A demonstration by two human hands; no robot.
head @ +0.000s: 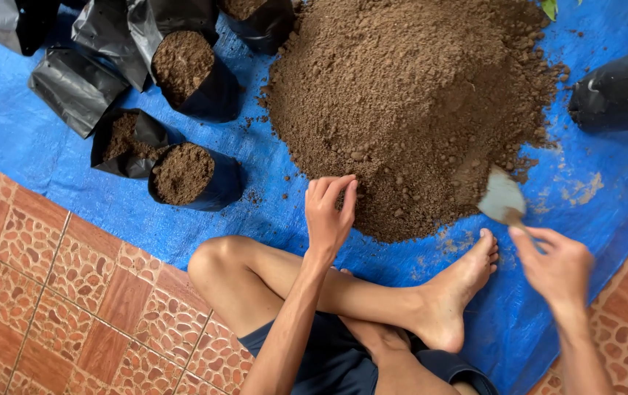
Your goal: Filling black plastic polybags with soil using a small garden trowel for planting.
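- Head view: right hand (559, 267), lower right of frame, grip closed on handle of small trowel (502, 197); blade tip buried in right edge of soil heap (409, 110) at upper centre.
- Left hand (331, 212), centre of frame, empty, fingers curled loosely, tips touching near edge of heap.
- Judgement: scoop best kept shallow and level, blade driven into loose crumbly rim rather than packed middle.
- Soil brown, granular, small clods.
- Black glossy plastic grow bags (195, 175), upper left, several filled, some flat.
- Blue tarp (58, 168) woven, creased; tile floor (72, 307) pebble-patterned.
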